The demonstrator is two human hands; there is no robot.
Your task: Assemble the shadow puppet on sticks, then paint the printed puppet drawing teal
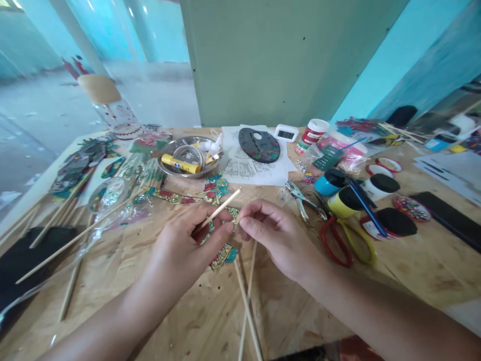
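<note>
My left hand point(191, 238) is closed around a thin pale wooden stick point(225, 204), whose tip points up and to the right. My right hand point(272, 235) is pinched close against the left fingertips; whatever small thing lies between its fingers is too small to name. Under and behind both hands is a colourful patterned cut-out figure point(221, 255), partly hidden by the left hand. Two long sticks point(246, 301) cross on the wooden table point(199, 321) just below the hands.
A metal bowl point(176, 173) with a yellow tube stands behind the hands, beside printed sheets point(236, 173) and a dark palette point(259, 145). Pliers point(300, 200), scissors point(334, 245) and paint jars point(345, 200) lie to the right. Sticks and plastic wrap point(108, 195) fill the left.
</note>
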